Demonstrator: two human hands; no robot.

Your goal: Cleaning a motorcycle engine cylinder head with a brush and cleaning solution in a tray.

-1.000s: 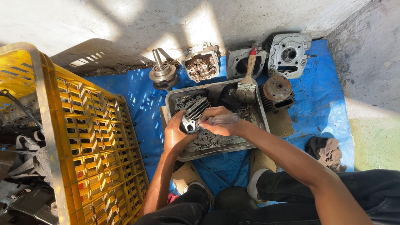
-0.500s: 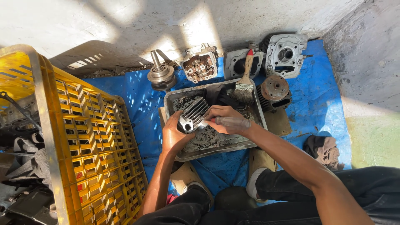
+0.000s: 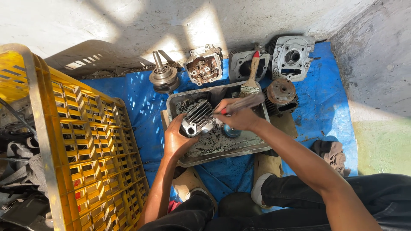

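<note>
Fingers [image 3: 173, 137] of the left hand [image 3: 177, 139] wrap under and around a finned metal engine part [image 3: 198, 119], gripping it from its 7 o'clock end and holding it above the metal tray [image 3: 222, 156]. The right hand [image 3: 239, 117] is clenched on a small brush-like tool [image 3: 242, 104] with a red mark near the grip, its working end meeting the part at the 3 o'clock side; the tool is blurred, so its exact kind cannot be told.

To do this step well, the left hand should probably keep the part steady over the tray so loosened grime drops into it, while strokes run along the fins rather than across them.

The part's long axis seems to run from 7 o'clock to 1 o'clock, fins facing up toward the camera. Beyond the tray at 12 o'clock rests a paintbrush [image 3: 251, 77]; other engine castings [image 3: 293, 55] lie on the blue tarp [image 3: 141, 107], and a yellow crate [image 3: 85, 145] stands at 9 o'clock.
</note>
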